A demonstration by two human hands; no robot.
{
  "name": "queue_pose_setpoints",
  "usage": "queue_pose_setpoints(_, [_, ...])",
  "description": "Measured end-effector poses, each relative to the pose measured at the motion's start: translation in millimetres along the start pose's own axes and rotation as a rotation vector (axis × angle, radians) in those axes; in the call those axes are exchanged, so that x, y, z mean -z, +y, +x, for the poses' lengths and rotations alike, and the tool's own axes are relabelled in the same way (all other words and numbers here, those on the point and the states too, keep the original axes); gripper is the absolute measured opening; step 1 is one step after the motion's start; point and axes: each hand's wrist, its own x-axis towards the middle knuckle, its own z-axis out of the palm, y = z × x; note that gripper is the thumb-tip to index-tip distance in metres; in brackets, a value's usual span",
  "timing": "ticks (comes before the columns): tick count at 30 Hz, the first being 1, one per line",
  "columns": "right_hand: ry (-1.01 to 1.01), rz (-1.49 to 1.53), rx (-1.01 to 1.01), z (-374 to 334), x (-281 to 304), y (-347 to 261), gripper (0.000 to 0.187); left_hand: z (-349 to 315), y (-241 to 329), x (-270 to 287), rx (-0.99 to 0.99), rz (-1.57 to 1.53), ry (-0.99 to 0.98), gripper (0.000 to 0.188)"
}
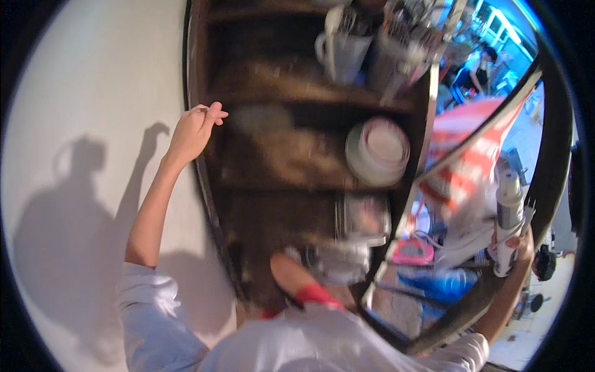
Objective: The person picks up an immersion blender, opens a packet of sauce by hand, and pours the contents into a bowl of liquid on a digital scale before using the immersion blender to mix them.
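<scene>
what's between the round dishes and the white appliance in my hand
In the head view: the shelf's pale edge, a red-striped thing, perhaps a bag, then a pale blurred thing before the appliance.

Dim shelves point(285, 152) (blurred), wall-cast shadows point(68, 211), blue glare point(505, 28)

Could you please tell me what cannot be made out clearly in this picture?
In the head view:
Left hand: its folded fingers overlap, hiding whether they pinch anything.
Right hand: the white appliance it holds covers part of it.
Utensils: blurred together, some cut off by the top edge.
Round stack: blur hides whether these are bowls or plates.
Background person: too small to tell what they are doing.
</scene>
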Motion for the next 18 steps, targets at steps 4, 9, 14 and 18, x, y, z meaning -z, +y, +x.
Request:
queue_pose_setpoints(4, [-0.073,-0.043,0.058,64.0,-42.6,-116.1,0.061,159.8,57.6,20.0,-0.445,0.072,0.202,0.027])
queue_pose_setpoints(9, [0.058,-0.131,-0.145,103.6,4.4,-128.6,0.080,317.3,119.5,12.7,-0.387,-0.118,0.246,0.019])
queue_pose_setpoints(14, [-0.383,0.013,-0.245,108.2,-47.7,-184.7,0.074,486.3,137.0,-55.4,-0.254,-0.197,0.106,0.027])
queue_pose_setpoints(18, [-0.423,-0.014,-0.157,136.1,-42.4,-160.5,0.064,574.8,132.4,-85.9,-0.195,0.090,0.102,0.031])
